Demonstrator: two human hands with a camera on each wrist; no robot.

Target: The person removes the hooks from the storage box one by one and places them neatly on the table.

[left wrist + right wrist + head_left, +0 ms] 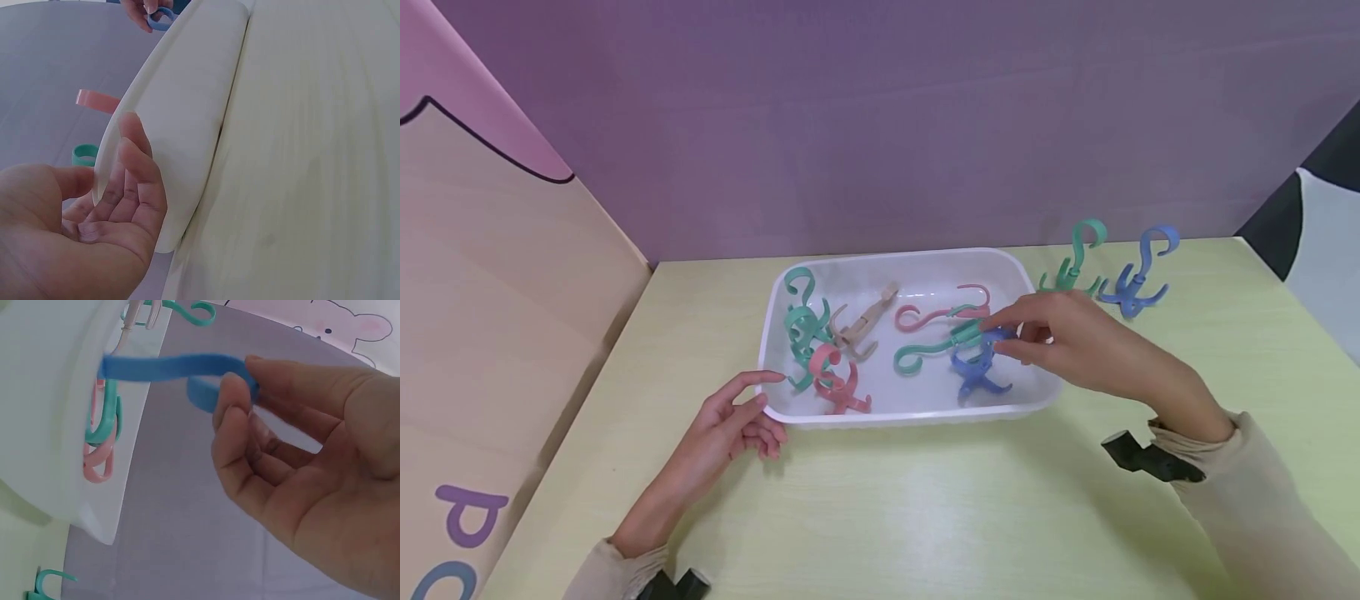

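Note:
My right hand (1075,346) pinches the curved end of a blue plastic claw hook (976,377) between thumb and fingers, over the right part of a white tray (910,419). The right wrist view shows the blue hook's stem (156,367) running from my fingers toward the tray. My left hand (730,429) holds the tray's front left corner, with the rim (119,119) between its thumb and fingers. Close to the blue hook in the tray lie a green claw hook (932,347) and a pink one (934,317).
Left in the tray are green claw hooks (807,325), a beige one (867,323) and a pink one (842,392). On the table behind my right hand stand another green hook (1077,250) and a blue hook (1131,292). A purple panel (880,133) borders the back.

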